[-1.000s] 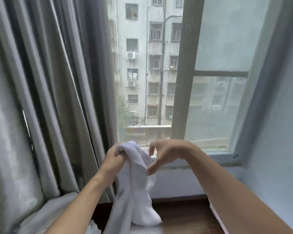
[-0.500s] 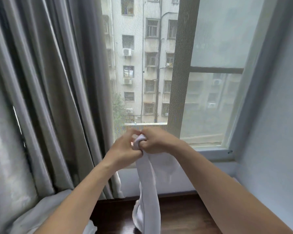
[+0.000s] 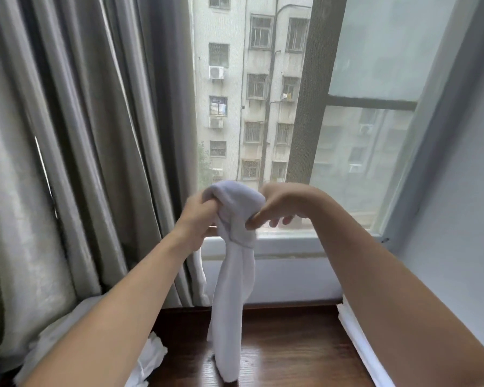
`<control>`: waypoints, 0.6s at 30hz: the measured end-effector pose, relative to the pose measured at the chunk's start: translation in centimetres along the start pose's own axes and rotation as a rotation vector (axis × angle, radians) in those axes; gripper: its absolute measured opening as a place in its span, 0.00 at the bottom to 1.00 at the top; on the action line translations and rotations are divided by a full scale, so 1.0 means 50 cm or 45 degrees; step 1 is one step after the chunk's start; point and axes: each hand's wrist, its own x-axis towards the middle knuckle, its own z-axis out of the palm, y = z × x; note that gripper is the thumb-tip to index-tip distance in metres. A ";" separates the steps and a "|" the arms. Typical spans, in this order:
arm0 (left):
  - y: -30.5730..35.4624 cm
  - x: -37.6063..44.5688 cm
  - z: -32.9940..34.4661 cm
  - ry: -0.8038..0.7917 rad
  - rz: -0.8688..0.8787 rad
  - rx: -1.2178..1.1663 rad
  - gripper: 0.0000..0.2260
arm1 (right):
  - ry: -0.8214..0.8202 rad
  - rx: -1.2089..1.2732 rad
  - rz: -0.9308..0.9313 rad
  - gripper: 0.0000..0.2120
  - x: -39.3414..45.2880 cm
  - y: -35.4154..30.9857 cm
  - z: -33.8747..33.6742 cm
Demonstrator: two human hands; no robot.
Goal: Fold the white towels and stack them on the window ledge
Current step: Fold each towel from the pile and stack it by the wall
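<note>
1. Head view: we look down along two bare forearms toward a window, with both hands raised in front of the glass.
2. Our left hand (image 3: 200, 212) has its fingers curled tight around the upper left part of a white towel (image 3: 234, 263).
3. Our right hand (image 3: 280, 205) pinches the upper right part of the same towel between thumb and forefinger; its other fingers (image 3: 287, 219) hang loosely curled below and touch nothing that we can see.
4. The top of the towel bunches into a rounded hump between the two hands, which sit close together but do not touch each other.
5. Below the hands the towel hangs down as one narrow, twisted length, and its lower end reaches the dark wooden ledge (image 3: 291, 356).
6. We cannot tell whether that lower end rests on the wood or hangs just in front of it.
7. More white cloth (image 3: 151, 356) lies crumpled on the ledge at lower left, partly hidden by our left forearm.
8. A flat white stack (image 3: 355, 339) shows its edge on the ledge at right, mostly hidden by our right forearm, so we cannot tell what it is.
9. Grey curtains (image 3: 81, 135) hang in heavy folds at left, reaching down to the ledge.
10. Through the window (image 3: 361, 141) we see a pale apartment block (image 3: 249, 79).
</note>
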 end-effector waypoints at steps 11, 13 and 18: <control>-0.016 -0.018 0.001 -0.118 0.017 -0.176 0.08 | 0.647 0.606 -0.320 0.10 0.025 -0.048 0.080; -0.003 -0.021 -0.008 -0.138 0.107 -0.206 0.13 | 0.683 0.568 -0.316 0.10 0.028 -0.045 0.082; 0.027 -0.017 -0.046 -0.369 0.066 -0.221 0.14 | 0.755 0.711 -0.296 0.08 0.035 -0.031 0.059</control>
